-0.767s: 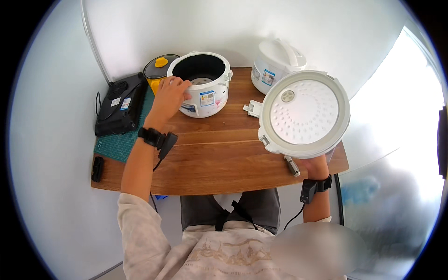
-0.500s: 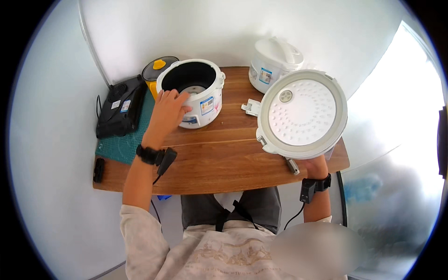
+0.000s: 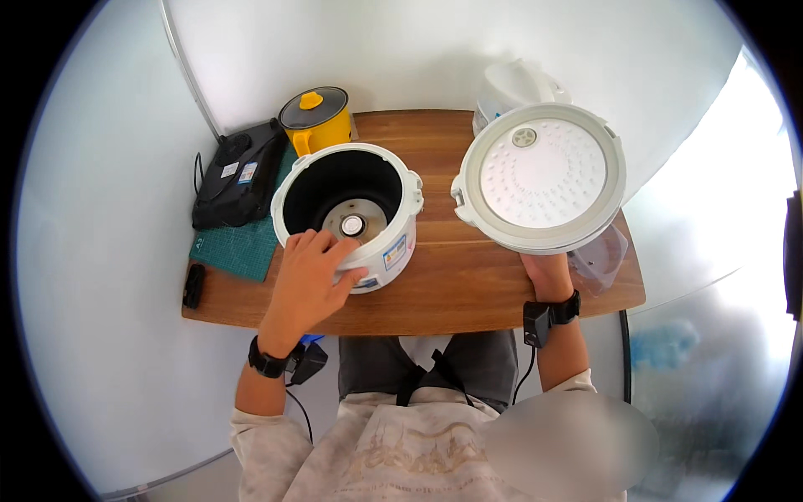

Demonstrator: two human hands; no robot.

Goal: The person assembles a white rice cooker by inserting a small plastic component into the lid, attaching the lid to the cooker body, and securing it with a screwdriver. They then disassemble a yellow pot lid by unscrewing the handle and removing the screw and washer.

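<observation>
Cooker (image 3: 381, 261) moved nearer | L hand (image 3: 313, 276) @ nr. side | lid (image 3: 544, 176) over R hand (image 3: 547, 271)

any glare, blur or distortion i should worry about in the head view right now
In the head view, glare washes out much of the right wall; the fisheye bends the front edge of the table, and the frame's corners go black; a smooth blurred oval hides part of the shirt, but the cooker and lid look fairly sharp there.
</observation>
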